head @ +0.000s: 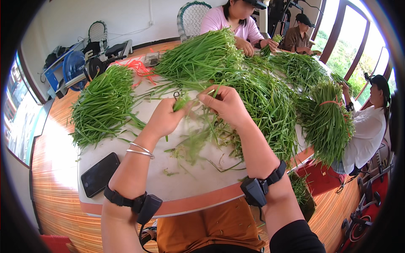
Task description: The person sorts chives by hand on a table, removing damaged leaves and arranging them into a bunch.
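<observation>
My left hand (166, 115) is closed around a small bunch of green leafy stems (181, 101), likely Chinese chives. Close on its right, my right hand (223, 102) pinches a thin stalk between thumb and forefinger. Blurred green blades hang below, between the two hands. Loose trimmings (175, 153) lie on the white tabletop (190, 189) under them. A neat pile of the greens (104, 101) lies to the left, a larger stacked pile (202, 53) stands beyond my hands, and a tangled heap (269, 110) spreads to the right.
A black smartphone (100, 175) lies at the table's near left. Red plastic ties (139, 68) lie between the piles. A tied bundle (330, 117) overhangs the right edge, above a bin with greens (302, 193). Several people sit around the table, one opposite holding a small bunch (269, 46).
</observation>
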`<state>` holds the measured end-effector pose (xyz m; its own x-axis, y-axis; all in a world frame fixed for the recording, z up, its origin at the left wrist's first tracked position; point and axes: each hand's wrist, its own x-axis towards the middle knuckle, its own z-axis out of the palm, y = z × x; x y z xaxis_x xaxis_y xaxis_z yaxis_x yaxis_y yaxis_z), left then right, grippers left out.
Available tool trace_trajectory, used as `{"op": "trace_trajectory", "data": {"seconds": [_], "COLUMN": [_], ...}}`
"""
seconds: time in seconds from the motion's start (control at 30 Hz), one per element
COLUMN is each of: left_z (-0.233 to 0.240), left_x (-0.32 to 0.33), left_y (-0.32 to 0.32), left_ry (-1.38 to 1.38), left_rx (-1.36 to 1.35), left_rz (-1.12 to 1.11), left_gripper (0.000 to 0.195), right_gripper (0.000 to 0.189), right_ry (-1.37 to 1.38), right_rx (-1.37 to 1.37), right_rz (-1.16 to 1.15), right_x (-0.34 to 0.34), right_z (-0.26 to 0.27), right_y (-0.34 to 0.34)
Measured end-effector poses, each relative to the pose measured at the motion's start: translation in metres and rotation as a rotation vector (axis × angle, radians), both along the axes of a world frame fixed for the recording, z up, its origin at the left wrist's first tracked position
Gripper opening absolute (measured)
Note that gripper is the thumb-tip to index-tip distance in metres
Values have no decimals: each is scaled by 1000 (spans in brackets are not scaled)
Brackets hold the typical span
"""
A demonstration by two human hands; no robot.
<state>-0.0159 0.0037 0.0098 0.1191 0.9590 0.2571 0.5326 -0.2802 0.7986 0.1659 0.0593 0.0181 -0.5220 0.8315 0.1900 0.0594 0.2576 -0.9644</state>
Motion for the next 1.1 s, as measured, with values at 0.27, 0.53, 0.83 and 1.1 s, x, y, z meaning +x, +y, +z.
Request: {"op": "trace_trajectory", "data": {"seconds": [0.27,0.53,0.83,1.1], "left_z": [-4,-7,13,8], "left_x": [-5,-10,4,-13], "left_y": [-3,3,-13,-8], "left_ry": [-194,-272,-156,-362], "left_rx": [32,45,-94,-158], "left_rz": [-66,51,-23,50], "left_gripper": [20,16,23,29], "right_gripper": [22,21,14,19], "right_ry": [13,398,174,366], "right_rx": [128,-173,-69,-50], "right_rz": [-50,-163,86,-155], "right_x": [-7,14,-7,11], "right_z": [-11,-1,-9,-4], "right_y": [4,18,3,20]}}
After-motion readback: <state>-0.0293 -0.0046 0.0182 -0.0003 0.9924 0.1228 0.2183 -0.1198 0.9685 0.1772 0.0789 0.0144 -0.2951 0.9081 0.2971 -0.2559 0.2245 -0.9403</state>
